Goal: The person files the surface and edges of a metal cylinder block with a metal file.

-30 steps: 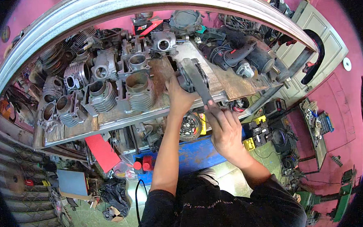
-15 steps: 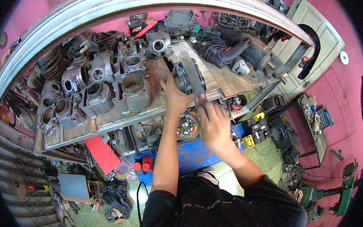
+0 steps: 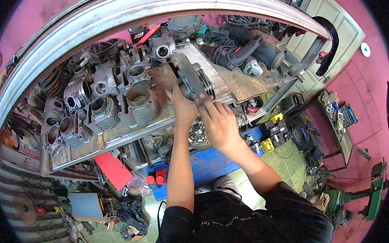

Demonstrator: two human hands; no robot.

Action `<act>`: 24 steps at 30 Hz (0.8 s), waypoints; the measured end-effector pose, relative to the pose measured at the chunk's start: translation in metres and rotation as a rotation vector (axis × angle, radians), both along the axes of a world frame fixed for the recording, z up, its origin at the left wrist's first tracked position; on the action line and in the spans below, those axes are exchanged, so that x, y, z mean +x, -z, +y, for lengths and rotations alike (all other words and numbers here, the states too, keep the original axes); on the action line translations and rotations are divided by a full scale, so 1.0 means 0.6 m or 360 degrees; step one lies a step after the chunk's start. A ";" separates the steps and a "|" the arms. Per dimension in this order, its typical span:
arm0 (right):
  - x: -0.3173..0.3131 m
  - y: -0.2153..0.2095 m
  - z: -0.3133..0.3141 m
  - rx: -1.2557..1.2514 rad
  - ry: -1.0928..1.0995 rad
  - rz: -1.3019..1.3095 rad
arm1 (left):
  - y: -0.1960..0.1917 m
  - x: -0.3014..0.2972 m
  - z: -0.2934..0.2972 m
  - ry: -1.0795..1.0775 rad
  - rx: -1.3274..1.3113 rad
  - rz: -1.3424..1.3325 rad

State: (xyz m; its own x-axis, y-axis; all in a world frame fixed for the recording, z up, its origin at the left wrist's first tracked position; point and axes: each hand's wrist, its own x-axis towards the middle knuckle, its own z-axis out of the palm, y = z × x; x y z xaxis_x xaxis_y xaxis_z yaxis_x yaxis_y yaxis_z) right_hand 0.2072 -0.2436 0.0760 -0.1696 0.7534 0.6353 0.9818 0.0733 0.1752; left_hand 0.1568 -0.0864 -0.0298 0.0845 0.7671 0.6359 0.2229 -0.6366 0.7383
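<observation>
A finned metal engine cylinder (image 3: 206, 82) rests on the wooden bench top near its front edge. My left hand (image 3: 184, 109) is closed round its left side, thumb and fingers partly hidden behind it. Across the top of the cylinder lies a long, flat grey file (image 3: 189, 75), pointing away from me. My right hand (image 3: 221, 128) holds the near end of the file, fingers stretched forward along it. Most of the cylinder's top face is covered by the file.
Several engine cylinders (image 3: 142, 109) crowd the bench (image 3: 159, 81) to the left. An angle grinder (image 3: 253, 68) and a corded power tool (image 3: 219, 56) lie at the right. A curved metal frame (image 3: 166, 7) arches over the bench; below stands a blue surface (image 3: 197, 167).
The file and both hands appear slightly further left in the picture, as the whole view has shifted. Both grips look the same, with the file still over the cylinder.
</observation>
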 end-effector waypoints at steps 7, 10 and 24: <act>-0.002 -0.031 -0.102 0.0271 -0.0042 0.0714 | -0.024 -0.022 -0.011 0.0138 -0.0269 -0.0005; 0.010 -0.022 -0.102 0.0375 -0.0135 0.0649 | -0.023 -0.017 -0.011 0.0142 -0.0344 0.0037; 0.026 0.002 0.053 0.0123 0.0053 0.0622 | 0.004 -0.003 0.012 0.0142 -0.0073 0.0071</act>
